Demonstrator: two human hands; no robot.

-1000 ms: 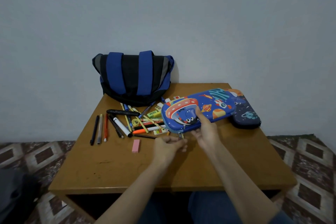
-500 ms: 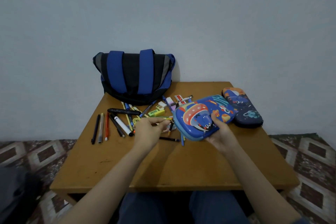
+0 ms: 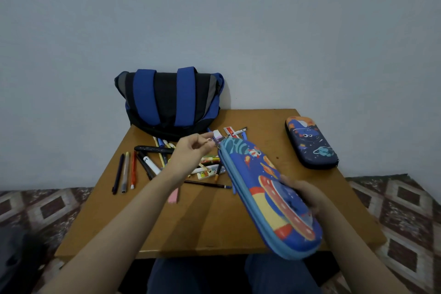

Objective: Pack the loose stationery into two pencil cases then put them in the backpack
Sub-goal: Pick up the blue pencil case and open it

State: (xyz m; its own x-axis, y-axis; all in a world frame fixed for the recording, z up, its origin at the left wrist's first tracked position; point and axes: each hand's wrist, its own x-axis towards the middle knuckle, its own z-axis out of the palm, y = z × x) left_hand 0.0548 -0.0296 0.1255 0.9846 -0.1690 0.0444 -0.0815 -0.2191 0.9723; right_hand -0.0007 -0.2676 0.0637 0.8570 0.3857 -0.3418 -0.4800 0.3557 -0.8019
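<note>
Above brown wooden table [image 3: 214, 222], right hand [image 3: 303, 194] grips bright blue rocket-print pencil case [image 3: 257, 174]; left hand [image 3: 191, 150] pinches zipper pull [image 3: 216, 145] at far end

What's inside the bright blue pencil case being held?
Nothing shows: the blue pencil case is closed, only its printed lid and zip edge visible. The left hand pinches at the far-end zip, the right hand grips the near end. Any contents are covered by the shell.

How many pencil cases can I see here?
2. The rocket-print blue pencil case is held tilted above the table's near right side in the right hand. The dark navy pencil case lies on the table's far right corner. The backpack could hide more.
</note>
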